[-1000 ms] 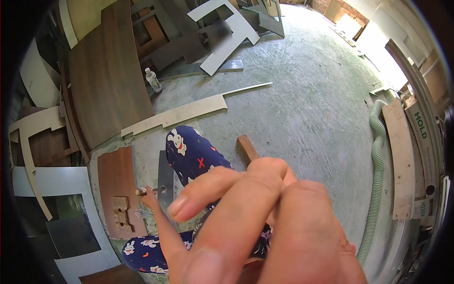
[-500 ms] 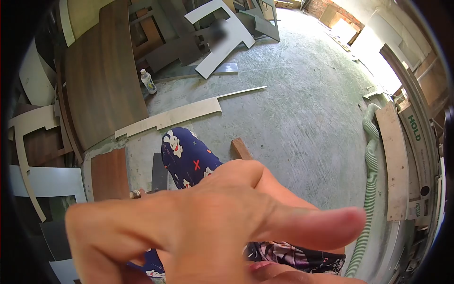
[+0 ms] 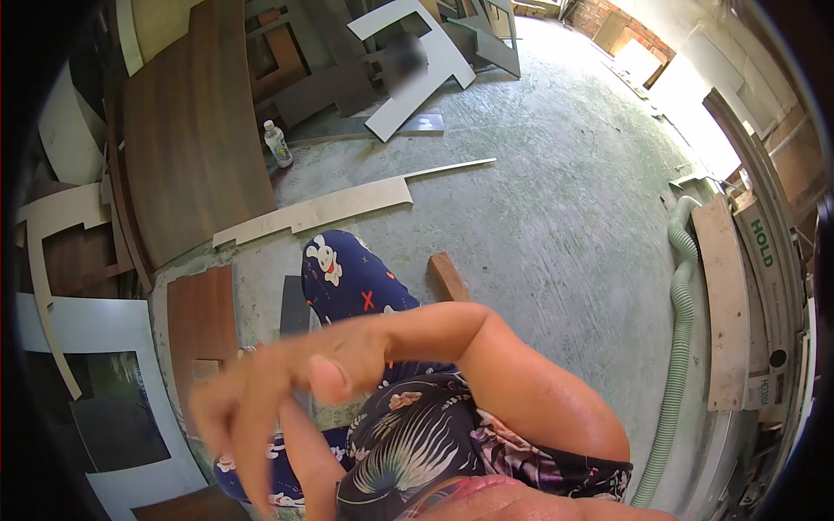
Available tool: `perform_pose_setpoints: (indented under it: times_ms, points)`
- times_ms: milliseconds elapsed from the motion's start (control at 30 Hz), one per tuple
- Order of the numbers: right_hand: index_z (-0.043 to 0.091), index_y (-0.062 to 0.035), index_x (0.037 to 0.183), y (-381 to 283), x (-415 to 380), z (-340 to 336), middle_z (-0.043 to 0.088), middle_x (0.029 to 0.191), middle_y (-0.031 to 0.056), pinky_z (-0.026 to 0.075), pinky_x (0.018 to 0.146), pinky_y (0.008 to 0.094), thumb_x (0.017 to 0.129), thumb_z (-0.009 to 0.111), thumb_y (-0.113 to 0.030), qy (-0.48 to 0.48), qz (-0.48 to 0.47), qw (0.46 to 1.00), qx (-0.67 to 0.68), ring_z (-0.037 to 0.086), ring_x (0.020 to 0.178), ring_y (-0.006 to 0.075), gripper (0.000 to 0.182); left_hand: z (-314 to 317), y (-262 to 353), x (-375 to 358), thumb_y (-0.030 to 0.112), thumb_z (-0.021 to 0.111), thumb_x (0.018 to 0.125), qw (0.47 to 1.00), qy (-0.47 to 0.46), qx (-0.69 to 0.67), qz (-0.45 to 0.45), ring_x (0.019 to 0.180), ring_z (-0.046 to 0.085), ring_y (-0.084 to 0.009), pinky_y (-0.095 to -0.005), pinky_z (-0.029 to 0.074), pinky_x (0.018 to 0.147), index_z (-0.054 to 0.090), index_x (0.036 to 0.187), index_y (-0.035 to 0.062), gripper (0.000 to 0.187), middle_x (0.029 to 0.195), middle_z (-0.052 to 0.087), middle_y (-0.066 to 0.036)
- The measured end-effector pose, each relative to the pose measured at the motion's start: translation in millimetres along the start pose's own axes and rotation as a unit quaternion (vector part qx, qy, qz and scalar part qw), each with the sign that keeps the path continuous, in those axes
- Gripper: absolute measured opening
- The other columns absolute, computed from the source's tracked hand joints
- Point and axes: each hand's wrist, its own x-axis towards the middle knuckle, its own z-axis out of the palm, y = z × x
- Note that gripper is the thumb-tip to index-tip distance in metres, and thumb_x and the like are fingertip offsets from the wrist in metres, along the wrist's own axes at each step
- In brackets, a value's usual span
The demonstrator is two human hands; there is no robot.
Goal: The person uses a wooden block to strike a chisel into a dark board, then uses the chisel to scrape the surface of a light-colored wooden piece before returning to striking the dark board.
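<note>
Reddish-brown board (image 3: 201, 304) lies on the floor (image 3: 547, 217), partly hidden behind my right hand (image 3: 282, 369), blurred, thumb and fingers apart; left hand's blocked from view, can't tell its grip.

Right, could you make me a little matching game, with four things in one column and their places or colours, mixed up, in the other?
1. Bottle
2. Ribbed hose
3. Small wooden block
4. Trousers

A. Dark blue with white rabbits
B. Beside the large dark-brown panel
C. Plain reddish-brown
D. Pale green, running along the boards on the right

Pairs: 1-B, 2-D, 3-C, 4-A
</note>
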Motion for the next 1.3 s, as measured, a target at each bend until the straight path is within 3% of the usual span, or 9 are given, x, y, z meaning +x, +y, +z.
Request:
perform_pose_setpoints:
  times_ms: [100, 167, 233, 300, 500, 733, 900, 1100, 1300]
  points:
    - [0.066, -0.0072, 0.113, 26, -42, -29, 0.054, 0.110, 0.0145, 0.038, 0.091, 0.0410, 0.086, 0.042, -0.069, 0.179, 0.189, 0.946, -0.191, 0.049, 0.105, 0.0281, 0.072, 4, -16, 13, 0.027, 0.070, 0.082, 1.000, 0.002, -0.001, -0.018, 0.059, 0.067, -0.0201, -0.0315, 0.052, 0.056, 0.050, 0.112, -0.0111, 0.053, 0.082, 0.067, -0.015]
    - [0.069, -0.0062, 0.107, 71, -93, -54, 0.059, 0.115, 0.0173, 0.039, 0.098, 0.0409, 0.090, 0.051, -0.053, 0.300, 0.268, 0.818, -0.411, 0.050, 0.112, 0.0333, 0.053, 9, -41, 32, 0.027, 0.071, 0.082, 0.999, 0.003, 0.004, -0.035, 0.058, 0.067, -0.0207, -0.0316, 0.052, 0.056, 0.051, 0.113, -0.0119, 0.054, 0.082, 0.067, -0.016]
    - [0.068, -0.0055, 0.106, 100, -146, -71, 0.061, 0.113, 0.0197, 0.041, 0.095, 0.0410, 0.088, 0.056, -0.050, 0.331, 0.362, 0.690, -0.533, 0.053, 0.109, 0.0346, 0.050, 8, -38, 32, 0.027, 0.072, 0.081, 0.998, -0.002, 0.030, -0.049, 0.056, 0.066, -0.0208, -0.0320, 0.052, 0.055, 0.052, 0.111, -0.0121, 0.053, 0.082, 0.067, -0.016]
    - [0.068, -0.0034, 0.103, 102, -175, -93, 0.062, 0.103, 0.0222, 0.045, 0.089, 0.0412, 0.087, 0.058, -0.050, 0.256, 0.573, 0.736, -0.255, 0.058, 0.099, 0.0367, 0.050, 8, -33, 31, 0.027, 0.072, 0.081, 0.998, 0.000, 0.024, -0.055, 0.055, 0.066, -0.0207, -0.0324, 0.053, 0.055, 0.054, 0.110, -0.0119, 0.052, 0.083, 0.067, -0.016]
    - [0.065, -0.0002, 0.091, 94, -184, -76, 0.060, 0.089, 0.0230, 0.046, 0.078, 0.0423, 0.087, 0.059, -0.042, 0.271, 0.428, 0.723, -0.471, 0.059, 0.086, 0.0387, 0.042, 8, -35, 30, 0.024, 0.072, 0.080, 0.999, 0.020, -0.009, -0.048, 0.054, 0.065, -0.0198, -0.0314, 0.053, 0.052, 0.056, 0.107, -0.0096, 0.046, 0.085, 0.066, -0.016]
    - [0.054, -0.0004, 0.074, 88, -186, -78, 0.055, 0.075, 0.0174, 0.044, 0.064, 0.0409, 0.085, 0.064, -0.030, 0.315, 0.388, 0.687, -0.527, 0.056, 0.070, 0.0356, 0.033, 10, -33, 23, 0.021, 0.072, 0.079, 0.995, 0.028, -0.091, -0.035, 0.050, 0.062, -0.0175, -0.0288, 0.053, 0.048, 0.055, 0.106, -0.0090, 0.044, 0.082, 0.064, -0.014]
    - [0.055, -0.0015, 0.073, 83, -188, -78, 0.055, 0.075, 0.0143, 0.044, 0.061, 0.0391, 0.082, 0.066, -0.026, 0.311, 0.377, 0.656, -0.575, 0.057, 0.067, 0.0325, 0.029, 1, -15, 10, 0.022, 0.072, 0.080, 0.994, 0.040, -0.090, -0.053, 0.050, 0.062, -0.0173, -0.0288, 0.053, 0.049, 0.054, 0.105, -0.0092, 0.043, 0.080, 0.065, -0.014]
    - [0.054, -0.0024, 0.071, 73, -195, -78, 0.056, 0.074, 0.0123, 0.044, 0.057, 0.0363, 0.080, 0.069, -0.019, 0.323, 0.359, 0.644, -0.594, 0.058, 0.064, 0.0295, 0.024, -11, -10, 2, 0.029, 0.071, 0.081, 0.978, 0.116, -0.149, -0.088, 0.048, 0.061, -0.0170, -0.0288, 0.051, 0.042, 0.057, 0.095, -0.0107, 0.045, 0.073, 0.065, -0.015]
    - [0.051, -0.0025, 0.061, 73, -198, -74, 0.054, 0.070, 0.0078, 0.042, 0.056, 0.0354, 0.076, 0.071, -0.016, 0.287, 0.357, 0.640, -0.616, 0.054, 0.063, 0.0257, 0.029, -27, -29, 17, 0.036, 0.072, 0.079, 0.924, 0.181, -0.253, -0.221, 0.045, 0.059, -0.0170, -0.0268, 0.049, 0.039, 0.058, 0.087, -0.0059, 0.045, 0.066, 0.063, -0.012]
